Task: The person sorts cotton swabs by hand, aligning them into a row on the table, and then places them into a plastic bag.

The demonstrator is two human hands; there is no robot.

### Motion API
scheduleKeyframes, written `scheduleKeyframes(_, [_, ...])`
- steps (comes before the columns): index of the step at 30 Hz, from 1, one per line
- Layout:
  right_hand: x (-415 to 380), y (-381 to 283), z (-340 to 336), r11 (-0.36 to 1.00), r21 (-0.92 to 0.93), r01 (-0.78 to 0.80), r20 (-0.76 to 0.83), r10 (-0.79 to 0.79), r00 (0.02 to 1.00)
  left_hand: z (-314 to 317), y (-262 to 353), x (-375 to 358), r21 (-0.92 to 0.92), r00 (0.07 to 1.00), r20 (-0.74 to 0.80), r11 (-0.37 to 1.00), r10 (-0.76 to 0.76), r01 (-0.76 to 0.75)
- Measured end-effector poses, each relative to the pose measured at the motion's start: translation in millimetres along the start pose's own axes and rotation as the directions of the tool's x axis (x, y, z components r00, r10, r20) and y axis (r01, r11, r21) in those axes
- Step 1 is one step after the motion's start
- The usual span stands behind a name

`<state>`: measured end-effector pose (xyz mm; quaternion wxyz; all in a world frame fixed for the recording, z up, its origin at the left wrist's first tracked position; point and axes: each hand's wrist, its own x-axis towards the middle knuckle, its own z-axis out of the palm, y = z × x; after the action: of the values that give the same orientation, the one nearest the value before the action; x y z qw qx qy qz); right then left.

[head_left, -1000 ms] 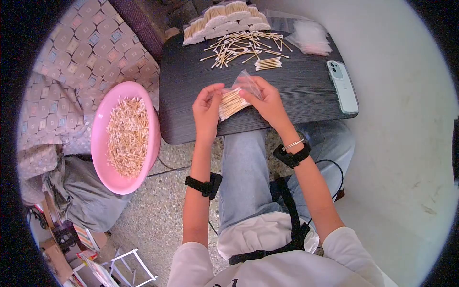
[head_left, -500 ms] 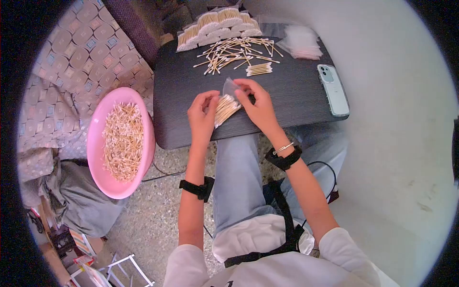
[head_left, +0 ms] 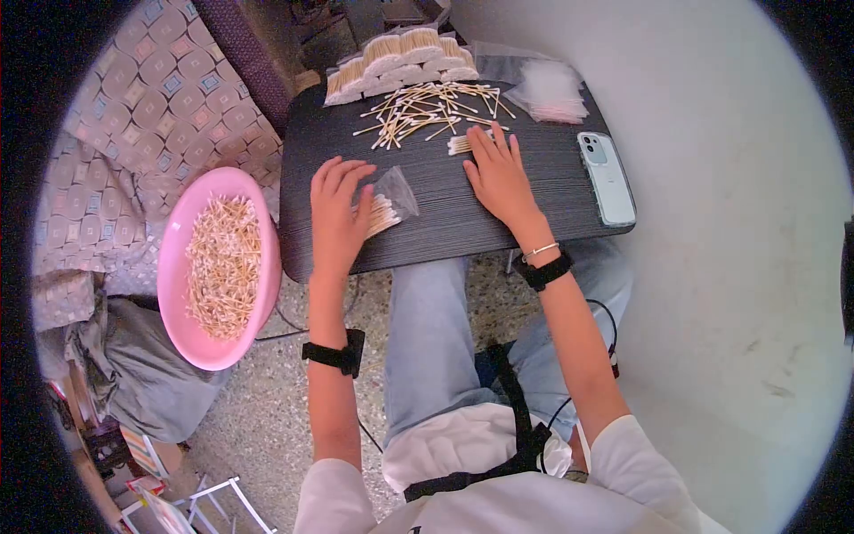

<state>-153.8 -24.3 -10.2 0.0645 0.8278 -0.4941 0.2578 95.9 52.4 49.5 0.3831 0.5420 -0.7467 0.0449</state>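
On the dark table, a clear plastic bag (head_left: 398,189) lies with cotton swabs (head_left: 382,216) in it, near the front edge. My left hand (head_left: 338,209) rests beside it, fingers spread, its thumb side against the swabs. Further right, my right hand (head_left: 503,178) reaches over a small bundle of swabs (head_left: 458,145), with its fingertips on the bundle's right part and its fingers extended. Behind the bundle lies a loose heap of swabs (head_left: 405,111).
Filled swab bags (head_left: 400,58) are stacked at the table's back. Empty clear bags (head_left: 551,89) lie at the back right, above a phone (head_left: 608,181). A pink basin (head_left: 173,294) full of swabs stands left of the table (head_left: 427,245).
The bag of swabs has gone from between both hands down onto the table, slightly left. My right hand has let go of it and moved up and right to the small bundle.
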Motion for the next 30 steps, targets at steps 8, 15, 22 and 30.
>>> scheduleKeyframes(8, [-35.9,-14.2,-26.9,0.999,0.043,0.013,0.075,-0.016,0.997,58.3,75.3,-9.8,-0.176,0.970,0.206,0.980,0.130,-0.093])
scheduleKeyframes(15, [-60.4,-16.7,-48.8,0.981,0.190,-0.024,0.128,0.000,0.992,106.2,82.9,-28.8,0.059,0.956,0.269,0.989,0.115,-0.136])
scheduleKeyframes(22, [-64.7,-18.0,-36.7,0.975,0.221,0.015,0.110,-0.040,0.993,105.7,90.5,-32.3,0.034,0.969,0.231,0.995,0.083,-0.094])
scheduleKeyframes(30, [-65.8,-11.4,-48.8,0.987,0.157,0.042,0.094,-0.057,0.994,110.6,74.4,-33.7,-0.055,0.954,0.279,0.994,0.110,-0.098])
